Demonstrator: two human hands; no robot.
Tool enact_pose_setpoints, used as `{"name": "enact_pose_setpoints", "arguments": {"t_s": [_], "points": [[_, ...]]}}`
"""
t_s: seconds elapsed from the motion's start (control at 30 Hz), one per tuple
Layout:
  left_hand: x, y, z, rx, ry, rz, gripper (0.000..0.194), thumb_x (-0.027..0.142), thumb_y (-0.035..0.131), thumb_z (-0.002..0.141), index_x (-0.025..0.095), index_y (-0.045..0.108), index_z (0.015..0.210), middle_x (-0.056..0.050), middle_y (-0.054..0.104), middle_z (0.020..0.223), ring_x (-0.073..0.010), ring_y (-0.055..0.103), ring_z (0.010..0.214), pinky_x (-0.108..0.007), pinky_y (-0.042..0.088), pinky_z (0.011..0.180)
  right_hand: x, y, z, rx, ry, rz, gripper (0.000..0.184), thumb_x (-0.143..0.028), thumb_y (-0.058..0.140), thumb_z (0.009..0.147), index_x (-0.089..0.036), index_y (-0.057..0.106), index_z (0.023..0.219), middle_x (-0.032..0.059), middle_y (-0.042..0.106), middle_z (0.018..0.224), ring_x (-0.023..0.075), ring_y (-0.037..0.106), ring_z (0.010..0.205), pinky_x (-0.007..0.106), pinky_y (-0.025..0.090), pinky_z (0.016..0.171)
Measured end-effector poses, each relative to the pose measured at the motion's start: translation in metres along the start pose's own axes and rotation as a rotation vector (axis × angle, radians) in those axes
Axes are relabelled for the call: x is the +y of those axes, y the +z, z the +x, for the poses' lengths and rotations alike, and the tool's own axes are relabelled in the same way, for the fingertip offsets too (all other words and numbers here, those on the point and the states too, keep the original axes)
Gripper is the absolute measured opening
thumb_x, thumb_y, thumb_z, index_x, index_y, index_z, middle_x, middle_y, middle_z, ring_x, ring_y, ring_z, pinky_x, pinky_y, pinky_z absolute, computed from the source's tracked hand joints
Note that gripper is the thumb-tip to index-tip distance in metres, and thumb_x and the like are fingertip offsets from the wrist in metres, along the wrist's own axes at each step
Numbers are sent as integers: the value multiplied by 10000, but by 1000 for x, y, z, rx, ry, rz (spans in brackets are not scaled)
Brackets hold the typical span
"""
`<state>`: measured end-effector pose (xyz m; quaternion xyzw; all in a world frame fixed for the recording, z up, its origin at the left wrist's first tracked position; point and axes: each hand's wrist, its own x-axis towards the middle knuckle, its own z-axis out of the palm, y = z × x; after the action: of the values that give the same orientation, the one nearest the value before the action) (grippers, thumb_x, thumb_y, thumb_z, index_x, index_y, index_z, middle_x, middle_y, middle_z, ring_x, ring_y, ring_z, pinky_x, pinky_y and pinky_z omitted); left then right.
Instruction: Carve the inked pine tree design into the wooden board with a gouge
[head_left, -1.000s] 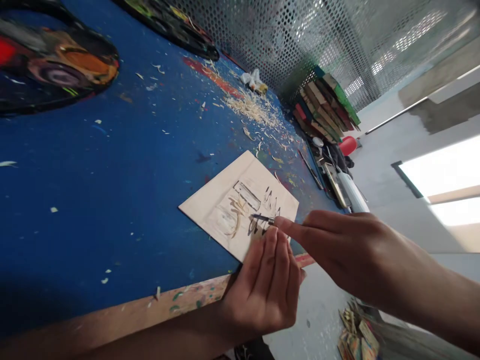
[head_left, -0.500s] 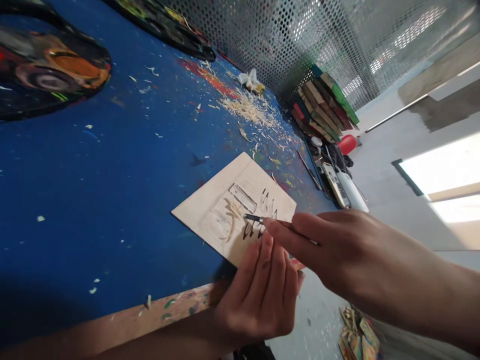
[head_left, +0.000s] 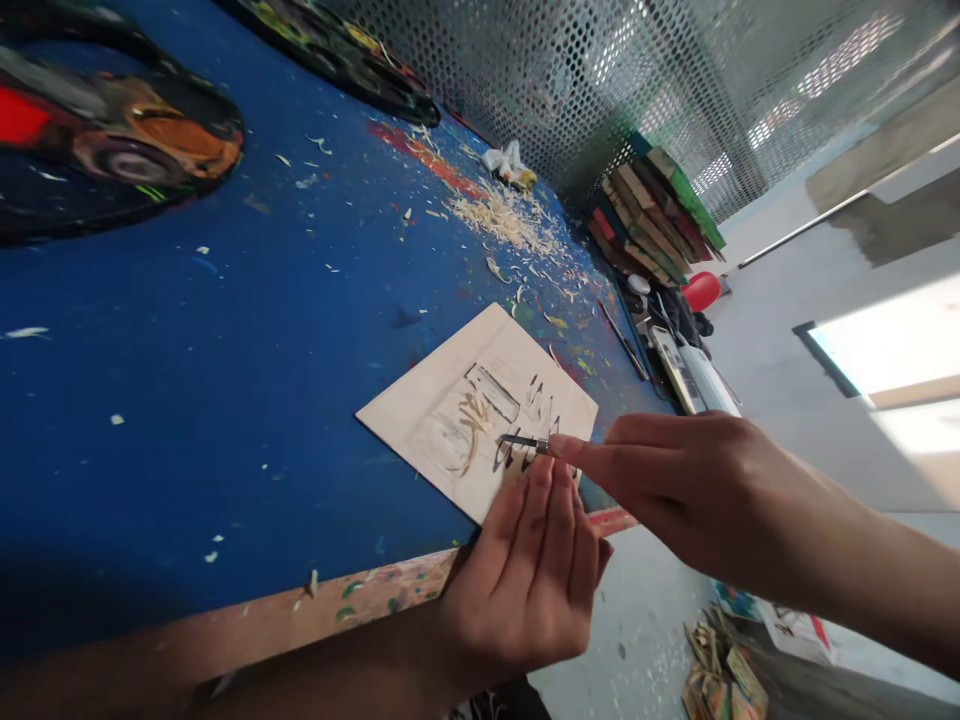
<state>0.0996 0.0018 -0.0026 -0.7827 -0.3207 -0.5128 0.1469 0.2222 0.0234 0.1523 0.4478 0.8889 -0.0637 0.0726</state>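
Since half a second ago, my right hand (head_left: 697, 490) has drawn the carving knife (head_left: 525, 441) slightly rightward across the wooden board (head_left: 450, 400). Pinched in my grip, its long axis runs left-right, tip pointing left. My left hand (head_left: 532, 580), fingers spread flat, steadies the board's near edge on the blue surface (head_left: 225, 350).

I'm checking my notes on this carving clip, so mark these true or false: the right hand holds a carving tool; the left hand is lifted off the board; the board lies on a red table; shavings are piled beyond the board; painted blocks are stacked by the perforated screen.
1. The right hand holds a carving tool: true.
2. The left hand is off the wooden board: false, its fingers rest on the near edge.
3. The table is red: false, blue.
4. Wood shavings lie beyond the board: true.
5. Painted blocks are stacked by the perforated screen: true.
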Motion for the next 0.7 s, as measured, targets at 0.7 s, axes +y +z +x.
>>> {"name": "enact_pose_setpoints", "arguments": {"t_s": [0.7], "points": [[0,-2,7,13,-23,-42,294,330,607,869,49,668,932,-87,738,905,-211,707,867,-299,571,798,-6,-10,7,-86,-30,-17,319,-84,362,934,-118,637,1093,3,565,678,92,526,536,237,372,494]]}}
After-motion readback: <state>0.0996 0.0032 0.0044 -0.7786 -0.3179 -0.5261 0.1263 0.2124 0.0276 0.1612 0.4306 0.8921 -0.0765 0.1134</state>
